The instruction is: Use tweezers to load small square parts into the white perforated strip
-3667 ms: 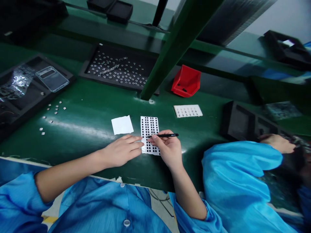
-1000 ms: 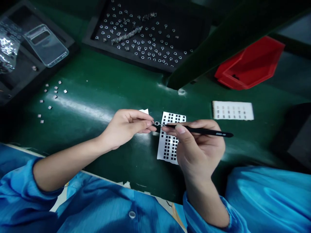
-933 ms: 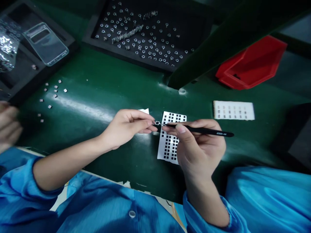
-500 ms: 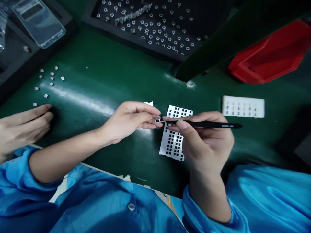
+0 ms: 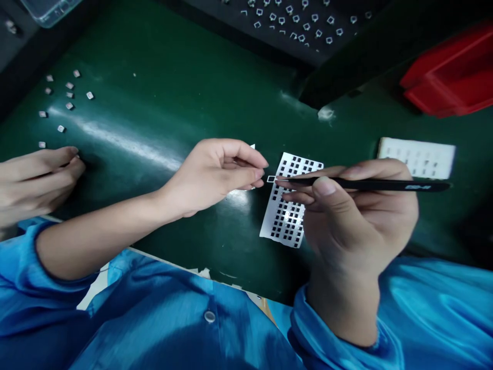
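Note:
My right hand (image 5: 358, 216) grips black tweezers (image 5: 370, 184), held level and pointing left. At their tip is a small square metal frame (image 5: 271, 179), just off the fingertips of my left hand (image 5: 219, 174). The thumb and fingers of that hand are drawn together; whether anything is between them is hidden. Beneath the tweezers lies a white sheet (image 5: 268, 226) with rows of small black squares, partly covered by my right hand. A bit of white paper shows behind my left fingers.
Another person's hand (image 5: 42, 180) rests at the left near several small metal cubes (image 5: 90, 95). A dark tray (image 5: 215, 18) with many small frames is at the back. On the right are a red bin (image 5: 450, 77), a white foam block (image 5: 442, 154) and a dark post (image 5: 331, 77).
My right hand has drawn the tweezers and small frame right, away from my left fingertips. My left fingers have closed together more. The whole view has shifted, with the back tray now partly out of sight.

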`<action>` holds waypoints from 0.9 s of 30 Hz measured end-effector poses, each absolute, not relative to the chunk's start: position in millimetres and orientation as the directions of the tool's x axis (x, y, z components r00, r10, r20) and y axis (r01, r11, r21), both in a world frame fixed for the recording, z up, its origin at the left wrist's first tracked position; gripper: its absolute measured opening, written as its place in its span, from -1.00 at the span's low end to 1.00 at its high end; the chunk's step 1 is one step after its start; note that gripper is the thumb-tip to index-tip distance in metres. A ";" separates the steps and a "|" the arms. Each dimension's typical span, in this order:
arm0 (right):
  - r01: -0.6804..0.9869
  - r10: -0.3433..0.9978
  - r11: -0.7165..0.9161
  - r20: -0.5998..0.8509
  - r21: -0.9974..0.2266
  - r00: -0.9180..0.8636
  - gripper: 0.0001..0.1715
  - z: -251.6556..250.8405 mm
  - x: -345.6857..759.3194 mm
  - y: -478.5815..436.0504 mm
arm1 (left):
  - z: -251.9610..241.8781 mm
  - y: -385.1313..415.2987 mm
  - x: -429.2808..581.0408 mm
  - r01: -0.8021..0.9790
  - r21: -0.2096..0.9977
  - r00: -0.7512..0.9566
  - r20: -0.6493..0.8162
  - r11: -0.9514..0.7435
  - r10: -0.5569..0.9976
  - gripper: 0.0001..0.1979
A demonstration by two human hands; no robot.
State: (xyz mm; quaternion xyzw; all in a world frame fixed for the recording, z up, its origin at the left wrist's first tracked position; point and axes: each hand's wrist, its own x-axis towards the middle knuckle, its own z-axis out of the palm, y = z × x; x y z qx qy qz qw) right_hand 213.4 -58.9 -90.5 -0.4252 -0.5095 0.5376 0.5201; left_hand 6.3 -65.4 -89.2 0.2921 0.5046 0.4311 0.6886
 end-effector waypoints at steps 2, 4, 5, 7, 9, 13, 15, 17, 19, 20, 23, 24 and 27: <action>-0.126 0.993 0.060 0.071 -0.990 -0.090 -0.71 -91.2 213.4 -59.2 | -90.0 -66.0 5.7 -0.286 0.855 0.103 -0.421 0.432 0.901 -0.89; -0.126 0.994 0.058 0.069 -0.990 -0.086 -0.70 -92.0 213.5 -60.0 | -90.4 -66.2 5.1 -0.261 0.876 0.091 -0.396 0.406 0.914 -0.88; -0.124 0.994 0.054 0.064 -0.991 -0.084 -0.70 -92.5 213.6 -60.4 | -90.5 -66.2 4.8 -0.245 0.885 0.087 -0.387 0.396 0.918 -0.88; -0.115 0.996 0.045 0.054 -0.992 -0.076 -0.68 -93.8 213.3 -61.2 | -90.5 -66.0 4.5 -0.227 0.893 0.088 -0.378 0.388 0.922 -0.88; -0.105 0.998 0.043 0.048 -0.994 -0.048 -0.67 -95.5 212.0 -61.7 | -89.9 -65.8 4.8 -0.243 0.885 0.100 -0.384 0.397 0.918 -0.88; -0.062 1.000 0.025 0.024 -0.998 0.016 -0.68 -99.2 206.8 -62.7 | -86.2 -65.3 6.8 -0.329 0.822 0.113 -0.454 0.464 0.884 -0.95; -0.046 1.000 0.011 0.010 -0.999 0.022 -0.67 -100.6 204.6 -63.2 | -84.4 -64.9 7.5 -0.364 0.789 0.107 -0.492 0.494 0.864 -0.96; -0.044 1.000 0.005 0.004 -0.999 0.020 -0.66 -101.6 203.8 -63.6 | -83.2 -64.6 7.6 -0.387 0.771 0.100 -0.510 0.506 0.854 -0.94; -0.046 1.000 0.002 0.001 -0.999 0.014 -0.65 -102.0 203.9 -63.8 | -82.6 -64.4 7.3 -0.394 0.764 0.099 -0.518 0.511 0.850 -0.93; -0.047 1.000 0.001 0.000 -0.999 0.011 -0.65 -102.1 204.2 -63.9 | -82.4 -64.4 7.2 -0.393 0.763 0.101 -0.519 0.513 0.849 -0.93; -0.058 1.000 0.002 0.001 -0.998 0.008 -0.66 -102.0 204.6 -64.1 | -82.1 -64.4 7.4 -0.386 0.765 0.105 -0.518 0.515 0.849 -0.92; -0.064 1.000 0.006 0.006 -0.998 0.008 -0.66 -102.1 204.6 -64.1 | -82.0 -64.4 7.6 -0.386 0.767 0.102 -0.517 0.513 0.850 -0.92; -0.073 1.000 0.022 0.021 -0.997 0.015 -0.66 -103.0 203.6 -64.3 | -82.0 -64.2 8.7 -0.392 0.768 0.090 -0.516 0.507 0.852 -0.90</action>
